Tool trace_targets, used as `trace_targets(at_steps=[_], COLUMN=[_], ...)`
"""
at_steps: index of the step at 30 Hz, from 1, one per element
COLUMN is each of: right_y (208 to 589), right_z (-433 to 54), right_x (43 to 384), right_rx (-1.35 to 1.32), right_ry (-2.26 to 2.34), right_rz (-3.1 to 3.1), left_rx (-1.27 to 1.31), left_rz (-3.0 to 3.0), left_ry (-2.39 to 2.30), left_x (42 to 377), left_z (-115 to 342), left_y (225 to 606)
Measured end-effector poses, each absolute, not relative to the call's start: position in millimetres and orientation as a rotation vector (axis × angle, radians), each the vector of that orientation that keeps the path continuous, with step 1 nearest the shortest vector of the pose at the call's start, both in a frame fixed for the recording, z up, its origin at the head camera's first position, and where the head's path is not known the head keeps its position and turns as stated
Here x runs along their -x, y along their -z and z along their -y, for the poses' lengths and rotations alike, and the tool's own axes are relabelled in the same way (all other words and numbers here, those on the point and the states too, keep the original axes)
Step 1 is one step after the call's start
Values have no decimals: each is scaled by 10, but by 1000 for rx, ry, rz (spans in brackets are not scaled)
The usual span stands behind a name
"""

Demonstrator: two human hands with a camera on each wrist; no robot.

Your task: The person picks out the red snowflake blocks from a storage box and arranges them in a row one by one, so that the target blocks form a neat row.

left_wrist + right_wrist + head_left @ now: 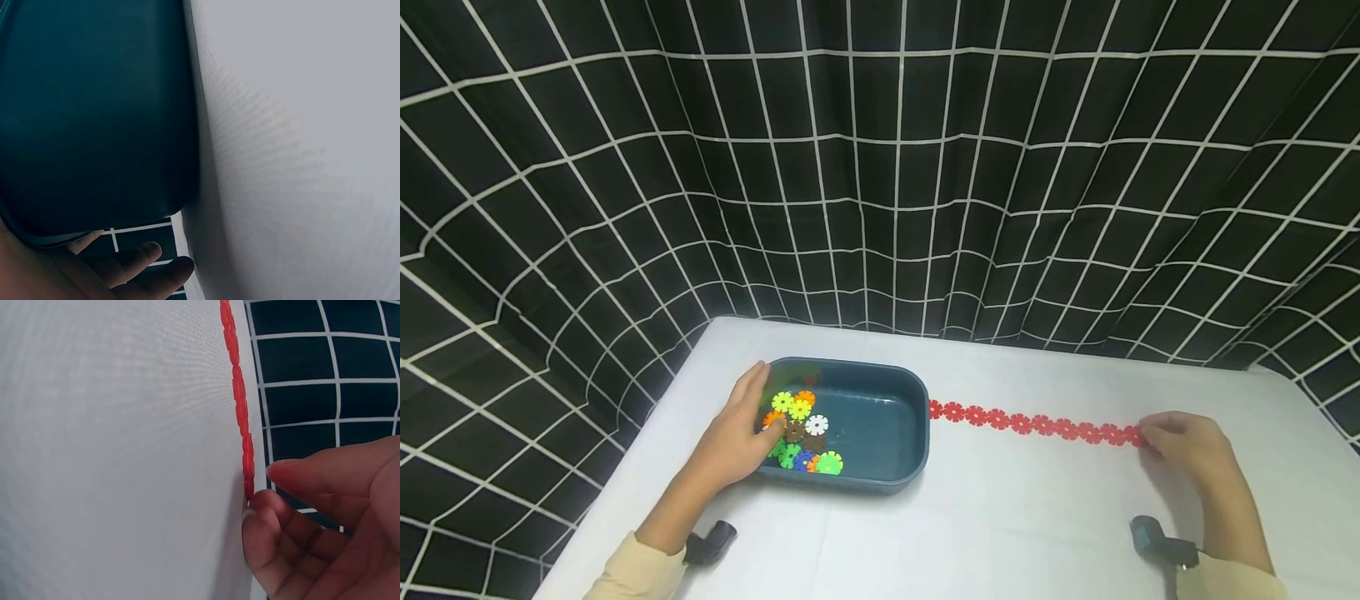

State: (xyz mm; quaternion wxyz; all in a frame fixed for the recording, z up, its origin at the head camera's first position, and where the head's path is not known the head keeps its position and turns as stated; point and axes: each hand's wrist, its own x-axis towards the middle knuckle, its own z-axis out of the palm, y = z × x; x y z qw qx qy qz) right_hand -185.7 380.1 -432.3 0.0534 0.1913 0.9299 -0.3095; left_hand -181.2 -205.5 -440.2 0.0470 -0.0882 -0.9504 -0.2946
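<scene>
A blue-green plastic tub (880, 482) stands on the white table, left of the middle. My left hand (730, 437) holds its left end, the thumb over the rim and the fingers along the outside. Inside lie flower-shaped plastic discs (790, 429) in several colours, bunched at the left. Red discs of the same shape, linked in a chain (1042, 425), stretch from beside the tub to my right hand (1191, 446). In the right wrist view, a curled forefinger touches the end of the red chain (240, 403); the thumb stands apart from it, leaving a gap.
The white tablecloth (985, 533) lies under everything. A black curtain with a white grid (895, 183) hangs behind the table and along both sides. Dark wrist-worn devices (711, 543) are by both cuffs.
</scene>
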Motion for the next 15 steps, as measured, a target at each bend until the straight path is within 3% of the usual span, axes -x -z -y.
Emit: trace_targets(at_steps=[15], right_y=[4056], right_z=[-3530], right_x=[1817], right_rx=[-470], right_ry=[911], right_rz=[-2981], left_rx=[298], left_rz=[2883], left_ry=[886], left_x=[1811], left_z=[2090], left_y=[4396])
